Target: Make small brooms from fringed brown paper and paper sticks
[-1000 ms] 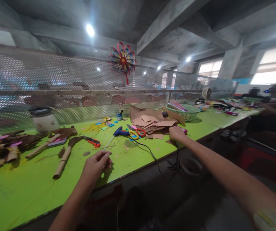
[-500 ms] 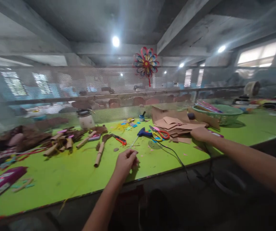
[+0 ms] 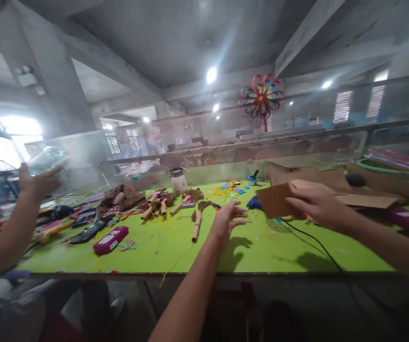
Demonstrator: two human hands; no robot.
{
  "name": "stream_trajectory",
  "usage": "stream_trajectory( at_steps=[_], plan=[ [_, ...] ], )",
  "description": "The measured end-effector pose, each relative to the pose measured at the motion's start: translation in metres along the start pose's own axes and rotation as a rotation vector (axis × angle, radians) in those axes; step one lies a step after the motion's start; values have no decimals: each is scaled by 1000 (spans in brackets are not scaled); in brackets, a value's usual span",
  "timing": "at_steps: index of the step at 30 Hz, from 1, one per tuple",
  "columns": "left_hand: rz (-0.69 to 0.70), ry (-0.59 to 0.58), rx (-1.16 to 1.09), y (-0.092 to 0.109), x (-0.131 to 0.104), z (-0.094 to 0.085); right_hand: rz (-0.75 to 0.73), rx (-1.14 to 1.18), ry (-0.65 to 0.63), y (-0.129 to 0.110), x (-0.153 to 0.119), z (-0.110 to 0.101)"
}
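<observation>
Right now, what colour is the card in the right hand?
The card is brown, clearest in the head view.

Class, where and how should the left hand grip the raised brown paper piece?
Probably by the free left edge of the brown paper piece, coming from the left, pinching lightly: it looks thin and flat, that edge juts toward the open left hand, and the right hand covers its other side.

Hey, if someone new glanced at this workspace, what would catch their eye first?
Probably the colorful flower-shaped ornament up by the mesh screen, right of center. Next, the right hand gripping brown card above the bright green table, with the left hand open nearby. At far left, another person's raised hand stands out too.
</observation>
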State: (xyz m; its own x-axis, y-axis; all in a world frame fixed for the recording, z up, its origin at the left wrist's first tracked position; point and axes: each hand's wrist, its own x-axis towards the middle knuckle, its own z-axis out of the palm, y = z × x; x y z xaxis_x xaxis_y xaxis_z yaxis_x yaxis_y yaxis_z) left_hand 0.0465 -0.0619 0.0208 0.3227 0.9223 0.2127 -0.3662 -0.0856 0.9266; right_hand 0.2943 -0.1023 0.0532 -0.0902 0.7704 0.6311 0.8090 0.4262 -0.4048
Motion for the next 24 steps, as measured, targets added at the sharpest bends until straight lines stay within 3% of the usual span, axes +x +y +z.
stream_trajectory(
  at_steps=[2,5,9,11,14,18,24],
  plan=[
    [-7,-53,-87,14,7,-4,41,183,-155,-33,15,32],
    [35,9,-74,20,20,-14,149,392,-137,-57,38,82],
    [157,296,182,7,39,-36,294,719,-52,-56,61,134],
    [178,358,270,-1,47,-47,358,885,-36,-50,67,149],
    [215,414,400,-11,54,-53,384,1010,-48,-35,67,160],
    [305,419,581,-18,51,-43,390,1062,-53,-18,57,157],
    [222,327,399,-21,46,-28,378,1112,-30,-19,53,138]
  ],
)
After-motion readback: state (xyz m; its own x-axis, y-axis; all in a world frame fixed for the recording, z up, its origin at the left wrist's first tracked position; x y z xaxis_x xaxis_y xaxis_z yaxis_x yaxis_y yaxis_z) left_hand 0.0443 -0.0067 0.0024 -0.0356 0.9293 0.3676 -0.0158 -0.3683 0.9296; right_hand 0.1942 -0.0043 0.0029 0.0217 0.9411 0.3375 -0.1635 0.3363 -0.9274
